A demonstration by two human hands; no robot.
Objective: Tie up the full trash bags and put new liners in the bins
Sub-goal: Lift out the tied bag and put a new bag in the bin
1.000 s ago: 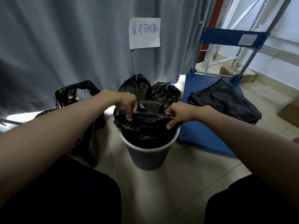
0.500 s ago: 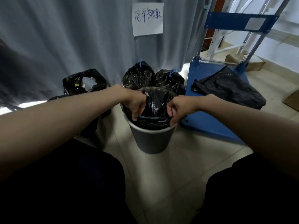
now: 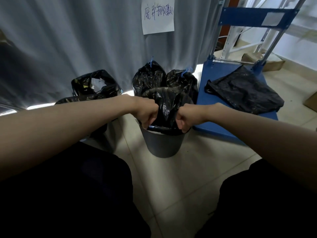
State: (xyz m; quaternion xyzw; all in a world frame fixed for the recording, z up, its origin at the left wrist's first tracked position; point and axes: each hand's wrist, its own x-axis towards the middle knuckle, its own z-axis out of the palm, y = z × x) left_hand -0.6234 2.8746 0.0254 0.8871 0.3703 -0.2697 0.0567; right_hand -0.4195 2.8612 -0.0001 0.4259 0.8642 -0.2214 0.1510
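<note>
A grey bin [image 3: 163, 146] stands on the tiled floor in front of me, lined with a black trash bag [image 3: 167, 105]. My left hand [image 3: 146, 112] grips the bag's rim on the left. On the right side my right hand [image 3: 186, 117] grips the rim with curled fingers. The plastic bunches up between the two fists above the bin's mouth. A thin blue drawstring shows just under my left hand.
Two tied black bags [image 3: 151, 76] with blue ties lean against the grey curtain behind the bin. A second bin with an open black liner [image 3: 95, 85] stands at the left. A blue cart [image 3: 228, 115] at the right carries a flat black bag [image 3: 243, 91].
Both hands have drawn closer together, gathering the bag's rim upward into a bunch over the bin. The view has shifted so the bin sits lower and farther off.
</note>
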